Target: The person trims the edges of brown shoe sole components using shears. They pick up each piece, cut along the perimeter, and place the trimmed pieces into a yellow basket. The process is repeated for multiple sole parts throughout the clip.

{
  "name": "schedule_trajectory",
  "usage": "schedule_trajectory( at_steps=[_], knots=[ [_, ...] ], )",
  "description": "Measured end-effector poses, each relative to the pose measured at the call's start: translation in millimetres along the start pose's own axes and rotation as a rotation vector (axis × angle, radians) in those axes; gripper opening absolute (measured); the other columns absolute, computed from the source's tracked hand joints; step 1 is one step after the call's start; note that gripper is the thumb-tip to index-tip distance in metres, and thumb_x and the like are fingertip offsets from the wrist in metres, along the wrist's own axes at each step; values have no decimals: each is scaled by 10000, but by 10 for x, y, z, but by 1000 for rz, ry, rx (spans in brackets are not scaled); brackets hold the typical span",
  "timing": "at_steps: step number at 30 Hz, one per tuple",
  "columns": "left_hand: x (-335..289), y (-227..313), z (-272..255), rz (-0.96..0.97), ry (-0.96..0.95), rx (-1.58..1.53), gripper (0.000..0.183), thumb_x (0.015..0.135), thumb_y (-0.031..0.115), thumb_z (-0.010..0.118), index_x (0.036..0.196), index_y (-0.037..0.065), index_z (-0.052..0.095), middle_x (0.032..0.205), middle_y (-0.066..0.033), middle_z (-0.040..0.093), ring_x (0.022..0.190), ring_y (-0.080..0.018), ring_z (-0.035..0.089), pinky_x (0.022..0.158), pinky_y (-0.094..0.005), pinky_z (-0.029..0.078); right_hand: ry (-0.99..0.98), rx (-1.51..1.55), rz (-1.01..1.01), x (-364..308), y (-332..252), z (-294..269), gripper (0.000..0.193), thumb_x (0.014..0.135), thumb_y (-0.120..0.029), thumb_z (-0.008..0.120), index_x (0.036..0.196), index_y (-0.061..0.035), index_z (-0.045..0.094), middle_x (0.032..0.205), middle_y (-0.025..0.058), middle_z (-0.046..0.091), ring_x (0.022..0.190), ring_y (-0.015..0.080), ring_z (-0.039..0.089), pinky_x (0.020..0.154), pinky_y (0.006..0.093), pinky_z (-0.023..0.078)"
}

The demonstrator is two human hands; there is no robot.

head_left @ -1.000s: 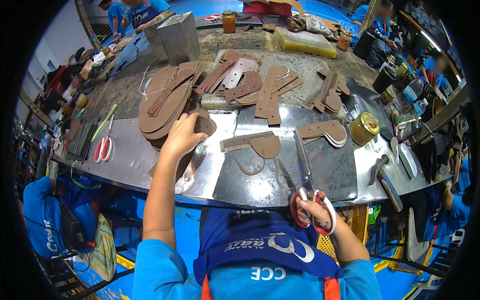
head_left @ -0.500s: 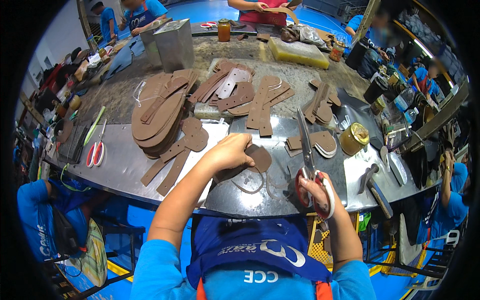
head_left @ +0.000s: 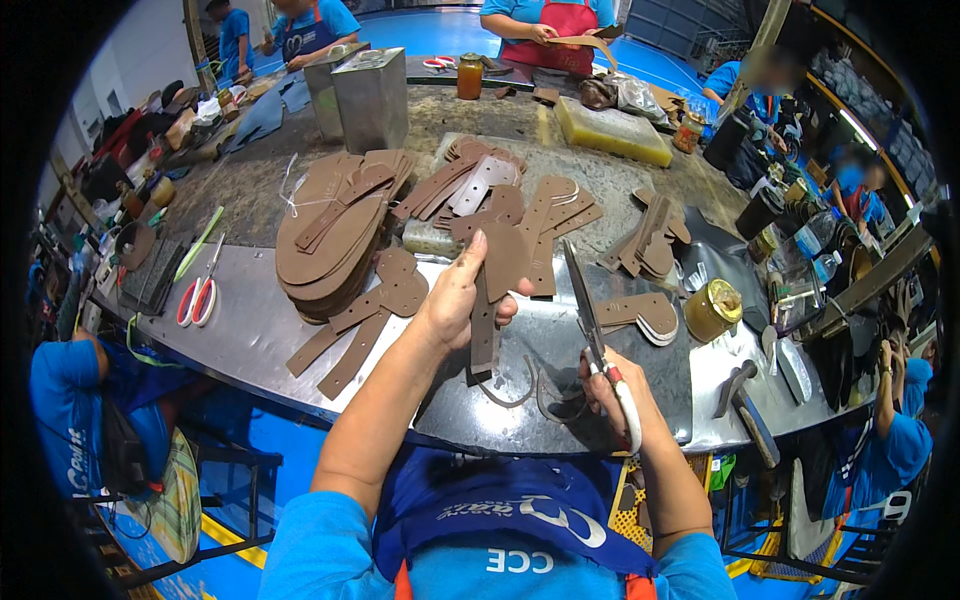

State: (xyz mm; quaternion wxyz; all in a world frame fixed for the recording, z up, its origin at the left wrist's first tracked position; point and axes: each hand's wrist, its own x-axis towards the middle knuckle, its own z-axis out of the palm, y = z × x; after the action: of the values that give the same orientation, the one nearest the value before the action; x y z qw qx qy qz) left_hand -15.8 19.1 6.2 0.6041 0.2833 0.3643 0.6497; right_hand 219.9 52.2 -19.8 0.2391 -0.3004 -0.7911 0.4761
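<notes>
My left hand (head_left: 462, 300) grips a brown leather strap piece (head_left: 506, 262), its rounded end up and its narrow tail hanging down. In my right hand (head_left: 612, 392) is a pair of scissors (head_left: 588, 310) with red and white handles, blades pointing up and away, a little right of the strap piece and apart from it. Below the strap piece, a thin curled offcut (head_left: 512, 398) lies on the dark work surface (head_left: 460, 405). Left of my left hand rest more brown strap pieces (head_left: 385, 295) with punched holes, beside a stack of sole-shaped pieces (head_left: 325, 255).
Further strap pieces (head_left: 560, 215) lie beyond my hands. To the right stand a glue jar (head_left: 713, 310) and a hammer (head_left: 748, 415). Another pair of scissors (head_left: 197, 298) lies at left. Metal tins (head_left: 370, 100) and a yellowish foam block (head_left: 612, 132) are farther back. Several people work around the table.
My left hand has lifted the strap piece off the surface and turned it upright. The scissors in my right hand have swung leftward, with their blades closer together. The whole view has shifted slightly.
</notes>
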Motion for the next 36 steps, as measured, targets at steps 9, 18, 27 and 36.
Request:
schedule_trajectory(
  at_steps=[9, 18, 27, 36],
  knots=[
    [13, -74, 36, 419, 123, 84, 200, 776, 42, 642, 902, 47, 487, 846, -17, 493, 699, -74, 490, 624, -216, 436, -32, 17, 41, 43, -16, -9, 516, 835, -539, 439, 867, -26, 486, 621, 13, 448, 538, 99, 444, 497, 234, 377],
    [-181, -79, 256, 773, 58, 353, 235, 791, -55, 578, 1015, 13, 566, 947, -11, 507, 847, -80, 509, 751, -197, 418, -137, 82, -8, 112, -86, -22, 628, 805, -593, 457, 1070, -24, 452, 810, 34, 460, 694, 112, 448, 600, 242, 398],
    [-232, -188, 279, 680, -23, 335, 246, 784, -59, 585, 1020, 7, 563, 973, -19, 501, 865, -78, 508, 753, -198, 421, -95, 271, -77, 108, -89, 84, 690, 773, -629, 481, 1112, -29, 440, 823, 20, 467, 731, 103, 442, 635, 230, 378],
    [-224, -204, 339, 706, -34, 306, 243, 785, -70, 574, 1016, 5, 561, 974, -27, 501, 898, -93, 513, 785, -210, 422, -196, 477, -65, 85, -143, 179, 584, 819, -606, 410, 959, -40, 439, 739, 22, 439, 649, 108, 415, 590, 228, 366]
  ],
)
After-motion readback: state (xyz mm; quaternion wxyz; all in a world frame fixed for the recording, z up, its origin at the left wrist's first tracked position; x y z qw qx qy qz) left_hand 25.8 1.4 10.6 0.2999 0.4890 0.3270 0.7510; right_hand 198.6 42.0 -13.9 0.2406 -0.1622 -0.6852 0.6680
